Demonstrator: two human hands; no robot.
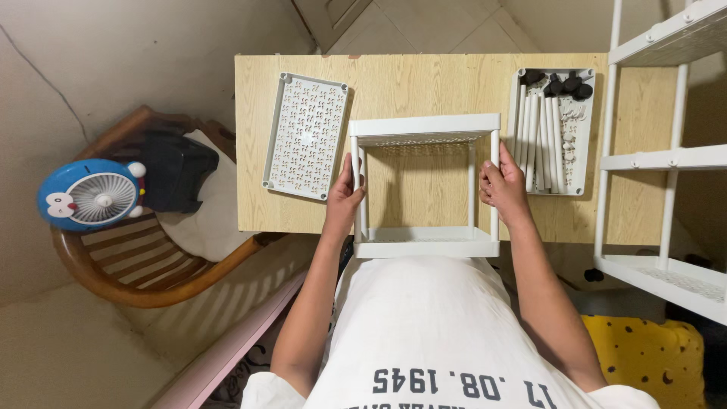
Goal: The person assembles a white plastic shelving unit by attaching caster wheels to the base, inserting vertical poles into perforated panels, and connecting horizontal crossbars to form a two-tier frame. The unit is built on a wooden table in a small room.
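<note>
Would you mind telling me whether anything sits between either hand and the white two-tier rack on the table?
Nothing visible does: the left hand and right hand each already grip an upright post of the white rack.

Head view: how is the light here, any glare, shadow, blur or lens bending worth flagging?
Head view: light is even and soft; a mild bright patch sits on the perforated white panel; the two-tier white rack, held by the left hand and right hand, throws a faint shadow on the wooden table; focus is sharp at the hands; straight edges lean outward towards the frame's sides.
</note>
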